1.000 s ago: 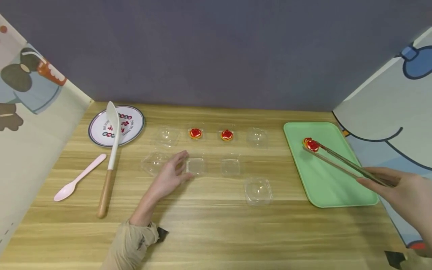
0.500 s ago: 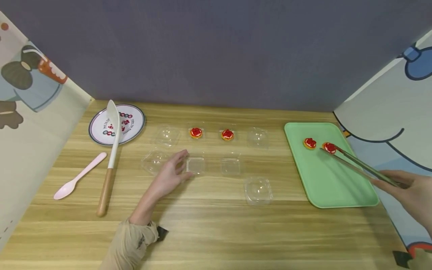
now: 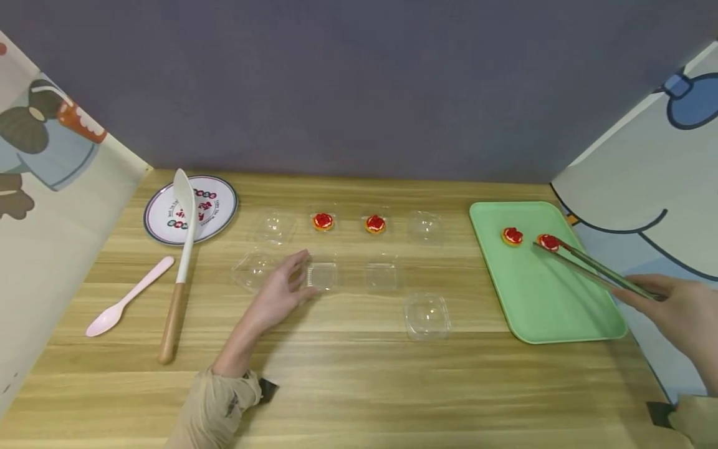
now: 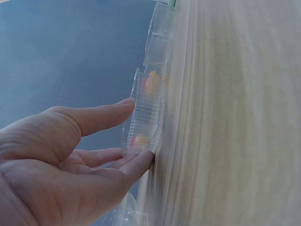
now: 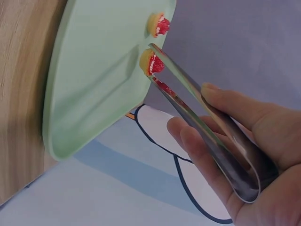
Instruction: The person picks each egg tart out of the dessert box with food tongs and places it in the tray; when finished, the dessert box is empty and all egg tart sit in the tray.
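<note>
My left hand spans the left side of a clear plastic box, thumb and fingers at its edges in the left wrist view. My right hand grips metal tongs. The tongs' tips lie on either side of a small tart with red topping, on the green tray. Another red-topped tart sits just left of it on the tray. Two similar tarts, one on the left and one on the right, sit in clear plastic at the table's back.
Another clear box stands right of the left hand. Several domed clear pieces lie around, including a front one. At left are a plate, a white ladle-like spoon with a wooden handle and a pink spoon. Walls enclose the table.
The tongs have moved right from the left tart on the tray to the right one, and their tips now stand around it. My left hand has stayed at the box.
</note>
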Available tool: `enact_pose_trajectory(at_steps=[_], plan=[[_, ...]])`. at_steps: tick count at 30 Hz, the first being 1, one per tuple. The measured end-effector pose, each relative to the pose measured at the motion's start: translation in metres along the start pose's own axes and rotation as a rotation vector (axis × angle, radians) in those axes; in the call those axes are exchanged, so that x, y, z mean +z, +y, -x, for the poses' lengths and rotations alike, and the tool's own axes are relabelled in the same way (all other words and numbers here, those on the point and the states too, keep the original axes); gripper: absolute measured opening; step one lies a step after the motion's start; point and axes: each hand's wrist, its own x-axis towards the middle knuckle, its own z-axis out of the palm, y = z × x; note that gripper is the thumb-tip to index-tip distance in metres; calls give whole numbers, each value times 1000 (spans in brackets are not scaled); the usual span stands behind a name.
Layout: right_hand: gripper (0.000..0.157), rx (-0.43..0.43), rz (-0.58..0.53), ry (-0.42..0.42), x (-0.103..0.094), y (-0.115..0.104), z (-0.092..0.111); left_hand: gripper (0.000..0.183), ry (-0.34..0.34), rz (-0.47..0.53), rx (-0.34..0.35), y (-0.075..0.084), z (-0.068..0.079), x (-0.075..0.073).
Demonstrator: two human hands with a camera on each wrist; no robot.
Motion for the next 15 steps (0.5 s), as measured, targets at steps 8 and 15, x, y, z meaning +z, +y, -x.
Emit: enact_pose_trajectory(at_steps=[8, 15], plan=[[50, -6, 12, -20, 8, 9, -7, 79, -4, 5, -3, 0, 0, 1], [54, -16, 4, -45, 8, 13, -15, 80, -6, 7, -9, 0, 0, 1]])
